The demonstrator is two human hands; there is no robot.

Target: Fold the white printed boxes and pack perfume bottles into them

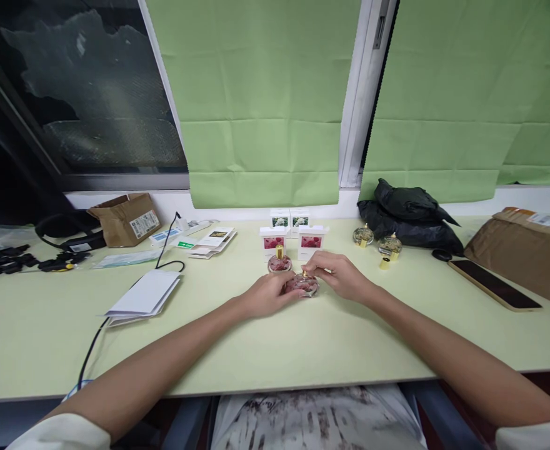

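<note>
My left hand (270,295) is wrapped round the side of a round glass perfume bottle (307,285) with pink contents, standing on the table. Pinched at the bottle's gold top are the fingers of my right hand (338,274), which hide most of that top. Just behind stands a second pink perfume bottle (279,264) with a tall gold cap. Two white boxes with pink pictures, a left box (274,242) and a right box (310,244), are upright behind the bottles.
Two yellowish bottles, one farther (363,236) and one nearer (390,245), sit to the right by a loose gold cap (384,264). Beyond are black bags (410,219), a phone (493,285) and a brown package (523,250). Folded white cards (144,294) and a cable lie left.
</note>
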